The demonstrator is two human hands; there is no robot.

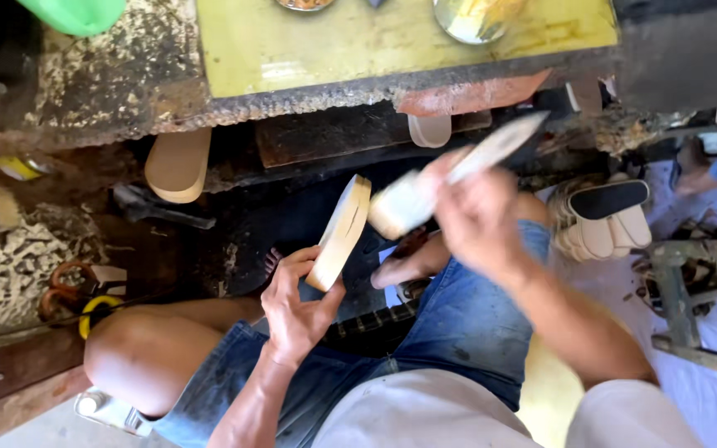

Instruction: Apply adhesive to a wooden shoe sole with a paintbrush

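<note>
The left hand is closed around the near end of a pale shoe sole; the thumb lies on one side and the fingers wrap the other; the sole stands on edge, tilted, its far end pointing up toward the workbench. The sole sits at the centre of the view, above the person's knees and just left of the brush.

The right hand grips the handle of a brush; the fingers are curled shut around the handle, though motion blur hides their exact placement; the pale bristle head lies just beside the upper face of the sole; whether it touches cannot be told.

The person is seated in blue denim shorts; both knees are bare.

Surroundings: the workbench runs across the far side; its top is yellow-green and worn, its edge crusted with dried residue; a round tin stands on it at the far right of the top. A second pale sole hangs below the bench edge at the left; a stack of pale soles with one black-topped piece rests at the right, well apart from the hands. Orange-handled scissors lie at the far left near a yellow loop. A green container shows at the top left.
</note>
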